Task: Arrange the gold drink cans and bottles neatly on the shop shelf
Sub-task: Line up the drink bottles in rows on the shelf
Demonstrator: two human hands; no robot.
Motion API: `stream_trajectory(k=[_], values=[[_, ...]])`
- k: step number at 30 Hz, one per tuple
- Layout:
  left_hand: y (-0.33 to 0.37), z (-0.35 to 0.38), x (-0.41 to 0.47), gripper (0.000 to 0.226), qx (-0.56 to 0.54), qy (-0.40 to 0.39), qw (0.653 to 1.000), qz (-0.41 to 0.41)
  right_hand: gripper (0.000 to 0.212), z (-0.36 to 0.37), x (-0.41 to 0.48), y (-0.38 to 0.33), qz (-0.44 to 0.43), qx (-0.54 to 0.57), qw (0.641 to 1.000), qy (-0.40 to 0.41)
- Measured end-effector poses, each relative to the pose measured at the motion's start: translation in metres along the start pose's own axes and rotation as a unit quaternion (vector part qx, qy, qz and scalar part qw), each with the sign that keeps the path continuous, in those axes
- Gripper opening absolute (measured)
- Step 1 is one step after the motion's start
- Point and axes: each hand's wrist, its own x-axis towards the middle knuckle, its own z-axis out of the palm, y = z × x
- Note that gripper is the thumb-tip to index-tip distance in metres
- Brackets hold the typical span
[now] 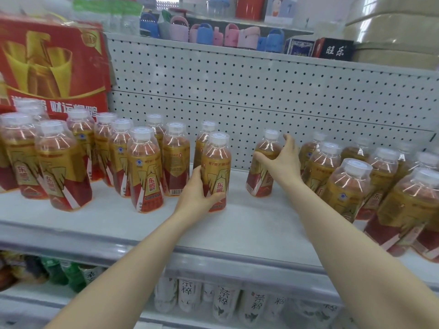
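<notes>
Gold-and-red labelled drink bottles with clear caps stand on the white shelf [249, 224]. My left hand [197, 193] grips the lower part of one upright bottle [217, 167] near the shelf's middle. My right hand [282, 160] wraps around another bottle [263, 165] further back, which leans slightly. Several bottles [142, 167] cluster at the left and several more bottles [349, 186] crowd the right. No cans are visible.
A red and gold carton [52, 65] stands at the back left. A pegboard wall [261, 91] backs the shelf. The upper shelf holds small coloured items [213, 36] and boxes [335, 51]. Below, white tea bottles [223, 302] and green bottles [71, 274] line the lower shelf.
</notes>
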Motion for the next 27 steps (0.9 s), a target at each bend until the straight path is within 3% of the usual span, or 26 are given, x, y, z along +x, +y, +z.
stream_trajectory(k=[3, 7, 14, 27], values=[[0.0, 0.0, 0.0, 0.074, -0.004, -0.001, 1.0, -0.002, 0.089, -0.001, -0.003, -0.002, -0.042, 0.006, 0.999, -0.014], [0.001, 0.0, 0.0, 0.074, -0.001, 0.0, 1.0, -0.003, 0.079, 0.004, -0.009, -0.003, -0.111, -0.064, 0.992, -0.014], [-0.001, 0.0, 0.001, 0.076, -0.008, -0.004, 1.0, -0.007, 0.068, 0.014, 0.002, -0.003, -0.106, -0.089, 0.99, 0.011], [0.001, -0.001, -0.001, 0.074, 0.0, -0.008, 1.0, -0.016, 0.072, 0.024, 0.021, -0.001, -0.078, -0.112, 0.99, 0.024]])
